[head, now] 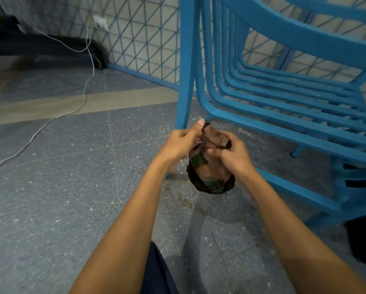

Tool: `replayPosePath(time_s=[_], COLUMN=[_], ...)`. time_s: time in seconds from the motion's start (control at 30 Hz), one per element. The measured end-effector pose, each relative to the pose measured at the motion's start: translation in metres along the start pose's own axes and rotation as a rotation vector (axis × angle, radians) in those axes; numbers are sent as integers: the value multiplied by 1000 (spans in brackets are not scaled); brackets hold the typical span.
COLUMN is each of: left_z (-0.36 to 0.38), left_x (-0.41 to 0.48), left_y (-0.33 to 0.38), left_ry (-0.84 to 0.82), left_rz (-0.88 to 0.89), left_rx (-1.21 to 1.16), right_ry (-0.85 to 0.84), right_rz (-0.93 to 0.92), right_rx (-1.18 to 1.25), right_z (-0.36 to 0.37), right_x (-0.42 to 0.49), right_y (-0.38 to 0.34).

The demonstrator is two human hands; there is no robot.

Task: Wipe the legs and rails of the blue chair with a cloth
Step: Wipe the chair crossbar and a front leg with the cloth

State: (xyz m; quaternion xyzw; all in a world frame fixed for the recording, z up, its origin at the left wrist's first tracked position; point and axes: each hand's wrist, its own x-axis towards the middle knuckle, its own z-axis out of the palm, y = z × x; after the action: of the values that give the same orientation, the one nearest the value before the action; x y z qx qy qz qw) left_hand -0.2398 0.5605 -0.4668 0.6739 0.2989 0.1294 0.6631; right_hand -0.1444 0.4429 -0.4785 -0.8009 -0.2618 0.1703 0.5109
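Note:
The blue chair (284, 107) fills the right half of the head view, tipped so its slatted seat and back face me. One blue leg (185, 66) runs down to the floor just above my hands. A brown cloth (209, 166) with green and dark patches hangs bunched between both hands, in front of the chair's lower rail (301, 192). My left hand (182, 143) pinches the cloth's top edge with thumb up. My right hand (230, 151) grips the cloth from the right side. The cloth does not touch the chair.
The floor is grey speckled tile with a tan strip (71, 105) across it. A white cable (86, 81) trails from a wall socket (100, 23) over the floor at left. A blue mesh panel (139, 45) stands behind. Dirt specks (184, 200) lie under the cloth.

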Motion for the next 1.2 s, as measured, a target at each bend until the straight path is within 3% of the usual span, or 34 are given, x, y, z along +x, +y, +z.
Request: replayPosePath(time_s=[0.07, 0.2, 0.3, 0.43, 0.57, 0.73, 0.93, 1.1, 1.2], left_z=[-22, -50, -50, -45, -41, -36, -38, -38, -38], left_x=[2, 19, 31, 33, 33, 31, 33, 32, 31], left_y=[-3, -22, -34, -38, -42, -39, -39, -40, -40], left_ry=[81, 394, 403, 222, 135, 141, 143, 119, 101], left_rz=[-32, -103, -102, -13, 54, 63, 41, 49, 68], left_rx=[-4, -90, 46, 205, 278, 260, 257, 241, 253], right_ry=[155, 404, 260, 133, -167, 33, -72, -38, 4], right_rz=[105, 144, 113, -121, -70, -300, -656, -287, -238], right_rx=[127, 158, -24, -735, -685, -802, -826, -634, -690], right_z=[6, 24, 44, 56, 64, 75, 36, 45, 78], right_x=[13, 27, 30, 39, 50, 44, 22, 47, 50], right_y=[-5, -11, -4, 2, 7, 20, 55, 27, 12])
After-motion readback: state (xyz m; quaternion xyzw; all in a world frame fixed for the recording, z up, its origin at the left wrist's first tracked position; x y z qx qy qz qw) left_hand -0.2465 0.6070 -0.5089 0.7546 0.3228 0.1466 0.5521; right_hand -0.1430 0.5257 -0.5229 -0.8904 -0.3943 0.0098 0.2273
